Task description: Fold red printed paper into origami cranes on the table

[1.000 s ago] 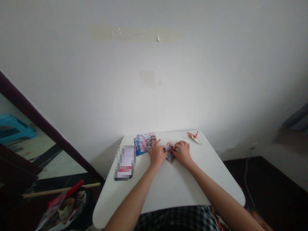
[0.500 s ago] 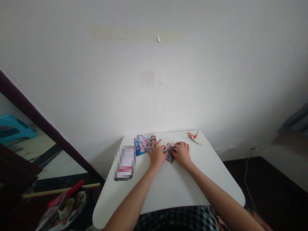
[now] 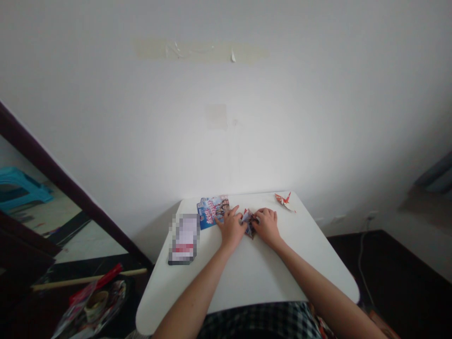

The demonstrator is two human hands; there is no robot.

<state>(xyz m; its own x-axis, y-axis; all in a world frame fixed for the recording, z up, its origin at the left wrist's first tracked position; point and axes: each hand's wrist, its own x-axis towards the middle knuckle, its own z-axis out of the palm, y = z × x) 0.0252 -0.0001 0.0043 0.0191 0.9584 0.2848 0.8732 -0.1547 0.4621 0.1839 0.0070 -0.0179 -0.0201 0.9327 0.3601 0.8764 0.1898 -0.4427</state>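
A small folded piece of printed paper [image 3: 249, 223] lies on the white table [image 3: 254, 273] between my two hands. My left hand [image 3: 231, 227] presses on its left side, fingers partly stretched and pinching the edge. My right hand [image 3: 267, 224] is curled over its right side, fingers pressed on the paper. Both hands hold the piece down against the tabletop, and most of it is hidden under the fingers.
A blue printed sheet [image 3: 211, 210] lies just left of my left hand. A phone [image 3: 184, 238] rests near the table's left edge. A red and white folded paper crane [image 3: 284, 200] sits at the far right corner. A bag of clutter [image 3: 90, 301] lies on the floor at left.
My two hands have drawn slightly closer together over the folded paper. Everything else on the table stays where it was.
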